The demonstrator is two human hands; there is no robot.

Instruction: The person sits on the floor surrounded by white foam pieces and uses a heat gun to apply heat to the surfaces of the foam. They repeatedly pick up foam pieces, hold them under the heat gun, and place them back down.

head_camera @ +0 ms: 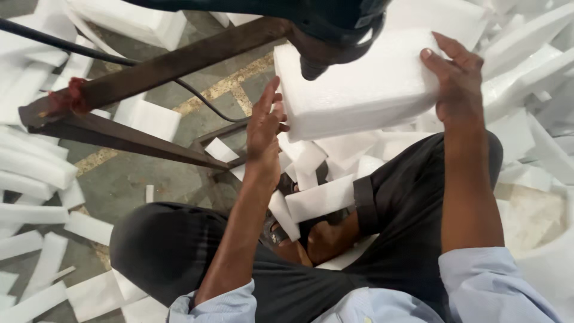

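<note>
Concrete floor, grey, littered with white foam offcuts, strips and slabs. Rusty metal bar crosses far left. Rectangular white foam block, fine-grained surface, held centre-far under dark tool. Right hand clasps block's right end; left hand flat, fingers extended against left end.

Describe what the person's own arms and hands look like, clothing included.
Both hands, the left hand and right hand, are bare: no gloves, and no rings or watch visible. The forearms are uncovered. Light blue shirt sleeves are rolled up to about the elbows.
</note>
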